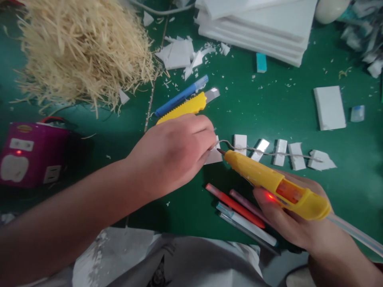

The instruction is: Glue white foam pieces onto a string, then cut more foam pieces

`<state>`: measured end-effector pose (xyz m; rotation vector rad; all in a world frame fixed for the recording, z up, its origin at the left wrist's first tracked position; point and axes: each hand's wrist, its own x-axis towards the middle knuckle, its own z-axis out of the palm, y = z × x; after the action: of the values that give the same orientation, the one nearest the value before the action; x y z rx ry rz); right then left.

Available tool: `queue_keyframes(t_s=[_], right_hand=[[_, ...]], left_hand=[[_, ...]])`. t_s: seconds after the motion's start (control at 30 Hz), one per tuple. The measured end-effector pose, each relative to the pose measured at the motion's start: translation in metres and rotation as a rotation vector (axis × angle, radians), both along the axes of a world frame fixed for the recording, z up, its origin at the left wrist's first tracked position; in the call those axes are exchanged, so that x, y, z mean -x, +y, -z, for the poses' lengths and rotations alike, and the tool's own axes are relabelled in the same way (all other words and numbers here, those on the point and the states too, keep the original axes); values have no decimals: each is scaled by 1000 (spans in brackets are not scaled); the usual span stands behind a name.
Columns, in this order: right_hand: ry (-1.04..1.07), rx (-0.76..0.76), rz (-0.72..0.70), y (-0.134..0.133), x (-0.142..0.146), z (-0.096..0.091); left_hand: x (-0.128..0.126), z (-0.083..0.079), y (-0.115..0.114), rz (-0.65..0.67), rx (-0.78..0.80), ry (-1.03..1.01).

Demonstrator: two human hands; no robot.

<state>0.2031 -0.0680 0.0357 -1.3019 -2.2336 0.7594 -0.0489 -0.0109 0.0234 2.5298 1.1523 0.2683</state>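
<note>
My right hand [295, 227] is wrapped round a yellow glue gun [255, 169] with a small red light and a clear glue stick out of its back end. The gun's dark nozzle tip is right beside a white foam piece [214, 156] at my left fingertips. My left hand [182, 149] is closed in a pinch over the end of a thin string [269, 153]; the fingertips are partly hidden. To the right, the string runs across several small white foam pieces [280, 152] laid in a row.
Beyond my left hand lie a yellow box cutter [187, 107] and a blue pen [182, 95]. Several pens [236, 205] sit between my arms. Around are wood shavings [86, 48], stacked foam sheets [254, 28], a purple socket box [32, 153] and a white foam block [329, 107].
</note>
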Motion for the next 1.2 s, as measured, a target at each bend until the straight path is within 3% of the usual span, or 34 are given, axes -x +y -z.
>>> queue_keyframes(t_s=[0.27, 0.37, 0.6, 0.73, 0.93, 1.2], right_hand=[[46, 121, 33, -3, -5, 1], [98, 163, 136, -6, -4, 3], [136, 232, 200, -6, 3, 1], [116, 266, 216, -3, 4, -1], [109, 223, 187, -5, 3, 0], [58, 156, 117, 0, 5, -4]], left_hand=[[0, -4, -3, 18, -69, -10], [1, -6, -6, 18, -81, 16], [8, -9, -5, 104, 42, -24], [13, -17, -2, -13, 49, 48], [10, -22, -6, -162, -113, 52], [4, -9, -6, -103, -82, 115]])
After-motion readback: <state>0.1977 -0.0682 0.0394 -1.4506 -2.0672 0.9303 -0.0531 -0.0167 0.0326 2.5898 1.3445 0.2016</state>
